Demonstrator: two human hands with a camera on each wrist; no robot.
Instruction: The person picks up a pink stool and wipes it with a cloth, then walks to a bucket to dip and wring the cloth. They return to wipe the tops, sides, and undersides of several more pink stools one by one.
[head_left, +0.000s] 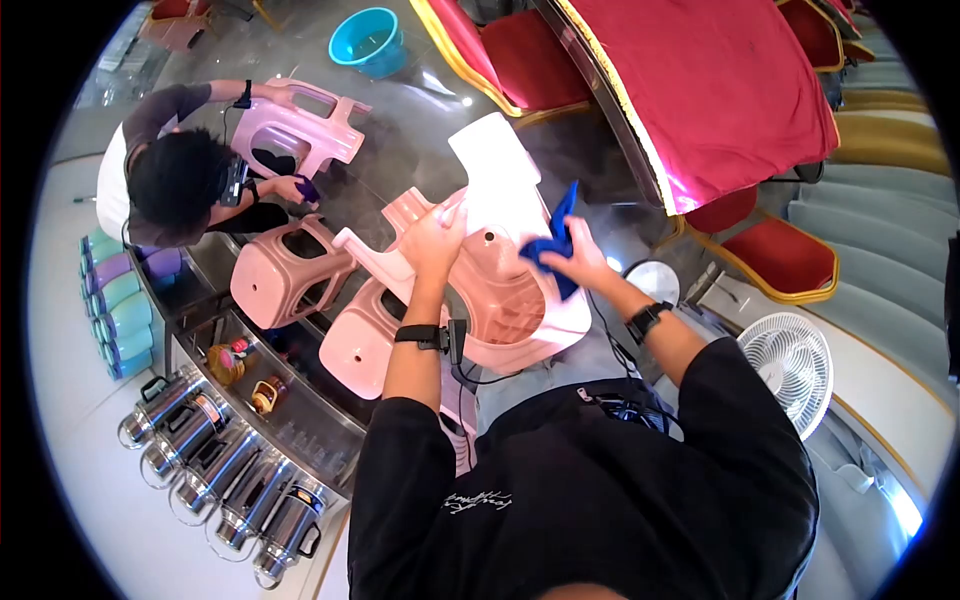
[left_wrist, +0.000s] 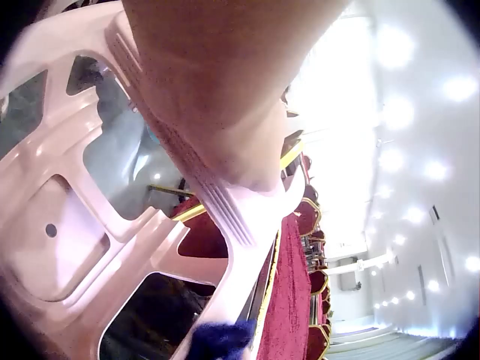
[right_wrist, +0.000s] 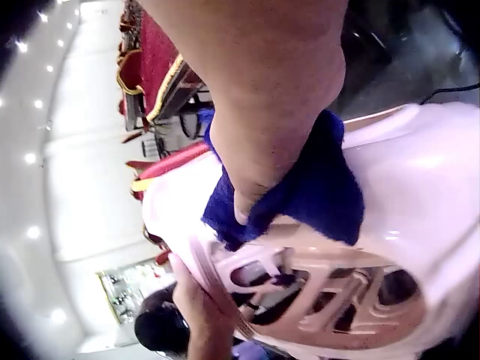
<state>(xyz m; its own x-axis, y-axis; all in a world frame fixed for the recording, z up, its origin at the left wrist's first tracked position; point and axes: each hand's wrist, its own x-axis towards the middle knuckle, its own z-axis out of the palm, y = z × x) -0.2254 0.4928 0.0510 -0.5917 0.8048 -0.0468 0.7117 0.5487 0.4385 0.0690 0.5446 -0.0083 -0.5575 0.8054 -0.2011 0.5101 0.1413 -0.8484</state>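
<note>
A pink plastic stool (head_left: 568, 318) lies tipped over in front of my body, its hollow underside and legs showing. My left hand (head_left: 437, 242) grips one of its legs near the end; the right wrist view shows that hand's fingers (right_wrist: 196, 297) at the leg's edge. In my right hand (head_left: 582, 258) is a bunched dark blue cloth (head_left: 551, 246), held over the stool's far-right side. Seen from the right wrist, the cloth (right_wrist: 326, 191) lies against the stool's pale rim (right_wrist: 405, 169), and the hand covers part of it.
More pink stools (head_left: 290, 275) stand to the left, where another person (head_left: 180, 185) handles one. A metal counter (head_left: 310, 400) and steel flasks (head_left: 245, 500) line the left. A red-covered table (head_left: 710, 90), red chairs (head_left: 780, 255), a fan (head_left: 790, 370) and a turquoise basin (head_left: 368, 45) surround me.
</note>
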